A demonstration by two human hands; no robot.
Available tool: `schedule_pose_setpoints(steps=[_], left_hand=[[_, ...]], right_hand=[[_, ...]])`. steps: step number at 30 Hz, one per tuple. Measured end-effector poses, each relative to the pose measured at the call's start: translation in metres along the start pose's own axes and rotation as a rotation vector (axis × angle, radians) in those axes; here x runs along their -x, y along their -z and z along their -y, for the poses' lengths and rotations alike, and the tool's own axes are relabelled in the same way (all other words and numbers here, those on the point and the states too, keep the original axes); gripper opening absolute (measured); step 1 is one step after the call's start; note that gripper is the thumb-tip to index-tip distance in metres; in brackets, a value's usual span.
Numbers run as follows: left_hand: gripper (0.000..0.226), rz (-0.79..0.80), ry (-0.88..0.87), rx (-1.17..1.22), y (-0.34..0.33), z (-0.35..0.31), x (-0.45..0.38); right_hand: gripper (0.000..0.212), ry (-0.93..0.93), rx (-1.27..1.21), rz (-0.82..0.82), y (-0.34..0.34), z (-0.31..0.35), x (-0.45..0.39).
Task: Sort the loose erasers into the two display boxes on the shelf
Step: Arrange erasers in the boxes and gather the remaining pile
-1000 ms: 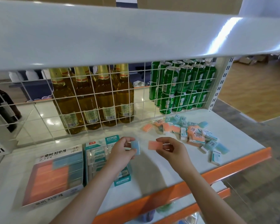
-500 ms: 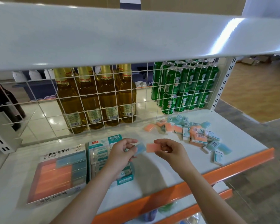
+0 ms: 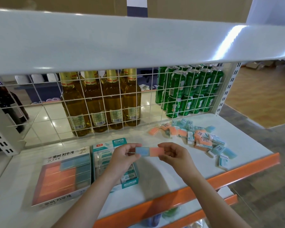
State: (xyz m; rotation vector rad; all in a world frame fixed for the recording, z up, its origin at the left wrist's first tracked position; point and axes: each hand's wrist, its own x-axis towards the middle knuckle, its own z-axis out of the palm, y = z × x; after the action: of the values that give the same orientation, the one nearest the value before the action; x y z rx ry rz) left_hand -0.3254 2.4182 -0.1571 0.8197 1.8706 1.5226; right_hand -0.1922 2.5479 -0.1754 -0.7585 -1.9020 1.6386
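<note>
Side by side, left hand (image 3: pixel 122 157) pinches a blue eraser (image 3: pixel 142 151), right hand (image 3: pixel 174 155) an orange eraser (image 3: pixel 156 151).

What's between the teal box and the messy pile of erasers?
In the head view, bare white shelf; above it, both hands hold a blue eraser and an orange eraser end to end.

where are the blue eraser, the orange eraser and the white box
blue eraser (image 3: pixel 141 151), head view, middle of its face, held by the left hand
orange eraser (image 3: pixel 156 151), head view, middle of its face, held by the right hand
white box (image 3: pixel 60 156), head view, its printed top flap
</note>
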Motion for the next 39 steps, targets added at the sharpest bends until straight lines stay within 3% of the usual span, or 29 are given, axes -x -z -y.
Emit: schedule_pose_setpoints(steps=[12, 27, 39], left_hand=[[0.025, -0.119, 0.01, -0.03, 0.023, 0.002, 0.015], [0.022, -0.425, 0.079, -0.333, 0.123, 0.016, 0.056], [0.019, -0.363, 0.164, -0.5, 0.132, 0.047, 0.06]], right_hand=[[0.024, 0.004, 0.107, -0.044, -0.02, 0.004, -0.001], [0.025, 0.091, 0.325, 0.174, -0.103, 0.023, -0.005], [0.023, 0.133, 0.386, 0.232, -0.13, 0.017, 0.003]])
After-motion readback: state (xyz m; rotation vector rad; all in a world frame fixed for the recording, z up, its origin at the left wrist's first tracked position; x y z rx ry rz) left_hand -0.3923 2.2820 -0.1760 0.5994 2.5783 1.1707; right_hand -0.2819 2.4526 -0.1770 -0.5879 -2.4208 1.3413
